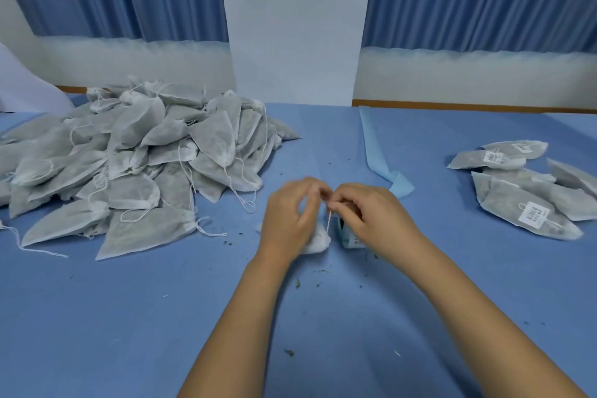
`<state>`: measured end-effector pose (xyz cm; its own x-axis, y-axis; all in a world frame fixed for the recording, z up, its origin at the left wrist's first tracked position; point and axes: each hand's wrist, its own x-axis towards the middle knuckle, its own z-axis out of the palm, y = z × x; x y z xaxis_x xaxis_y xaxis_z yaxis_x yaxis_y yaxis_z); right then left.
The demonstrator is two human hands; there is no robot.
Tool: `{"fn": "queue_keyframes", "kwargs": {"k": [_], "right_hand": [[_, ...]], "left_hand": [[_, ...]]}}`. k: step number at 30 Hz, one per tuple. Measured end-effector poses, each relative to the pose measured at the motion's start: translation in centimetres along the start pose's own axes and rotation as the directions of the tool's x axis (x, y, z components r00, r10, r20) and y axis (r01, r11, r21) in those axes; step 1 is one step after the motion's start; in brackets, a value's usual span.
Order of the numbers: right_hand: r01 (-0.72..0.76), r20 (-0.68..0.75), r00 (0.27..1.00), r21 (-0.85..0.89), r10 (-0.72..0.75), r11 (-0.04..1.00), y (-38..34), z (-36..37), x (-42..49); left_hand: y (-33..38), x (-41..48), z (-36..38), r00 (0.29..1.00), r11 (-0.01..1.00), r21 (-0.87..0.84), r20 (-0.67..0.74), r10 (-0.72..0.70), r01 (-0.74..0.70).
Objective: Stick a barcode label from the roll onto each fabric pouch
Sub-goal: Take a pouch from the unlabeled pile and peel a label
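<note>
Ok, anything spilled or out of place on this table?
Yes: dark green flecks lie scattered over the blue table, seemingly crumbs leaked from the pouches. A blue liner strip also trails loose across the middle.

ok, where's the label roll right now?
Head view, centre: the label roll sits on the blue table under the right hand, right beside the white pouch below the left hand.

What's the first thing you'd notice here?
The big grey heap of pouches on the left of the blue table jumps out first. In the middle, the left hand and right hand pinch a white string. On the right lies a small pile of labelled pouches.
</note>
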<state>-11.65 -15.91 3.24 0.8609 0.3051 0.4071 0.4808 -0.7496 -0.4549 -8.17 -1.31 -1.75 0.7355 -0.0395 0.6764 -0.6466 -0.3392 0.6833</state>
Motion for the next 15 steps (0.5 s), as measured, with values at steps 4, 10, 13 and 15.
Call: {"fn": "queue_keyframes", "kwargs": {"k": [4,10,13,15], "right_hand": [[-0.011,-0.143,0.99,0.076,0.022,0.997,2.0,0.1,-0.2],[0.051,-0.163,0.986,0.147,-0.026,0.988,4.0,-0.6,-1.3],[0.104,-0.183,0.979,0.068,-0.09,0.992,4.5,-1.2,-1.6],[0.096,-0.24,0.967,0.031,-0.086,0.995,4.9,-1.4,-1.7]], "left_hand": [[0.2,-0.3,0.7,0.968,0.989,-0.097,0.235,-0.083,0.109],[1.0,0.3,-0.1,0.938,0.938,-0.246,0.306,-0.163,0.244],[1.0,0.3,-0.5,0.907,0.948,-0.178,0.38,-0.18,0.263],[1.0,0.2,-0.6,0.893,0.955,-0.139,0.408,-0.187,0.264]]}}
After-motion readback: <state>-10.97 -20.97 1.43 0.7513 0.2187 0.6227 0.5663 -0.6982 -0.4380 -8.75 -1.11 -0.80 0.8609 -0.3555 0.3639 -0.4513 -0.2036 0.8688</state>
